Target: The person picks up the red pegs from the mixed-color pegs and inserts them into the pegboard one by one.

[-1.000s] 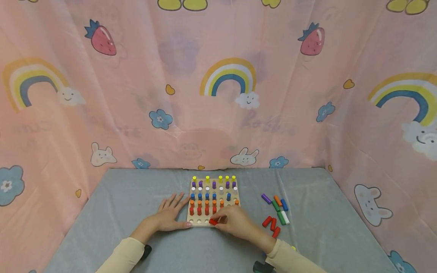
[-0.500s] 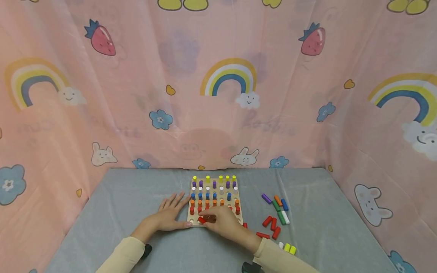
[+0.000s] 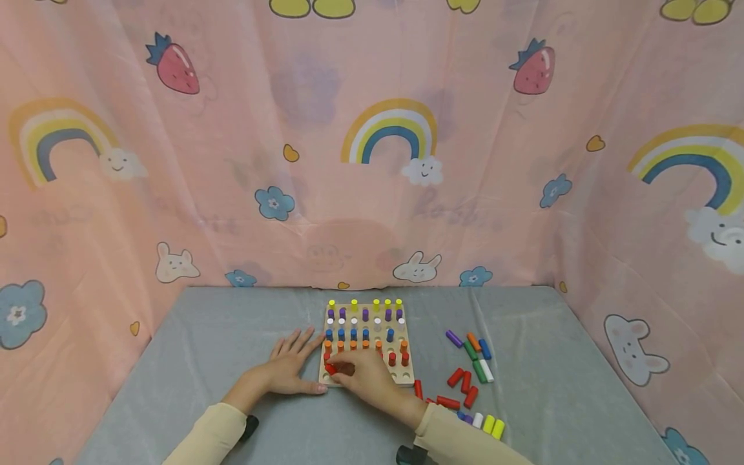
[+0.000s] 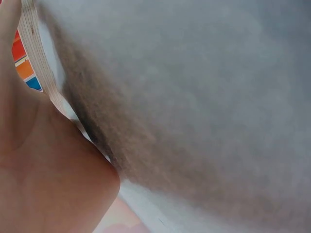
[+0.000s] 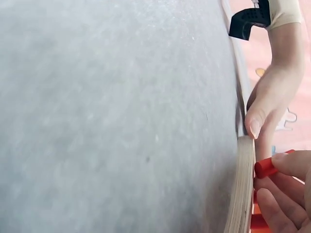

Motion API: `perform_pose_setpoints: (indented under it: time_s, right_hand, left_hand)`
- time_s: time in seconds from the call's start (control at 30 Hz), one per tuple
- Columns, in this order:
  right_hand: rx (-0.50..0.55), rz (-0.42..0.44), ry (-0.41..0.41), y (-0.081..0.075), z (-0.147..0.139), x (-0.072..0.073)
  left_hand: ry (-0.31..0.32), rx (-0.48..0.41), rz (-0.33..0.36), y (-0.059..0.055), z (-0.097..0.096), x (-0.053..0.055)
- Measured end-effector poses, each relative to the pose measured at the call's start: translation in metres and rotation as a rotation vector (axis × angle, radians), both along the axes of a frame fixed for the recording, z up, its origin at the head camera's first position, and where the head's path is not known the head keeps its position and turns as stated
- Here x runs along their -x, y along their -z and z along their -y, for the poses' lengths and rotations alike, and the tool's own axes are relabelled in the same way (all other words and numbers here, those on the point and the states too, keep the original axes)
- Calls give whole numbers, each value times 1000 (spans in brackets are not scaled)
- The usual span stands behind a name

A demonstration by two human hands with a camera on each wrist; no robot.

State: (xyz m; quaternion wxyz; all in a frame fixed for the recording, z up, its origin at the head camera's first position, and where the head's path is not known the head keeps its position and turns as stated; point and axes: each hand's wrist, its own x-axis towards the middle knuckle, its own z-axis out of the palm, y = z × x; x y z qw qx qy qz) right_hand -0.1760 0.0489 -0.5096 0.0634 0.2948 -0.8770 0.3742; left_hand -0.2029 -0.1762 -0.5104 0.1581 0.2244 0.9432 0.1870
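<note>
A wooden pegboard [image 3: 399, 381] lies on the table with rows of yellow, purple, white, blue, orange and red pegs standing in it. My right hand [image 3: 370, 380] pinches a red peg [image 3: 330, 369] between thumb and fingertips over the board's front left corner. In the right wrist view that red peg [image 5: 265, 168] is tilted close to the board's face; whether it sits in a hole I cannot tell. My left hand [image 3: 286, 373] lies with spread fingers along the board's left edge, its thumb at the front corner. Part of the red row is hidden behind my right hand.
Loose red pegs [image 3: 466, 381] lie to the right of the board. Farther back is a group of purple, orange, green, blue and white pegs [image 3: 479, 370]. Yellow pegs [image 3: 493, 425] lie near my right sleeve [image 3: 459, 436]. A patterned pink curtain [image 3: 372, 213] surrounds the grey table [image 3: 232, 323].
My right hand has moved left along the board's front row with the red peg, to the left corner. More loose pegs show near the right sleeve. The left hand has stayed put.
</note>
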Motion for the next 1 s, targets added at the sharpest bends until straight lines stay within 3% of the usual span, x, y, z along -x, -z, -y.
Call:
perform_pose_setpoints:
  time_s: [0.6,1.0]
  right_hand:
    - [123,92,-39,4,15,0]
    - [150,85,-18,8,16,-1]
  left_hand:
    - [3,18,-20,2,0,1]
    - [5,17,-20,-1,-1,0]
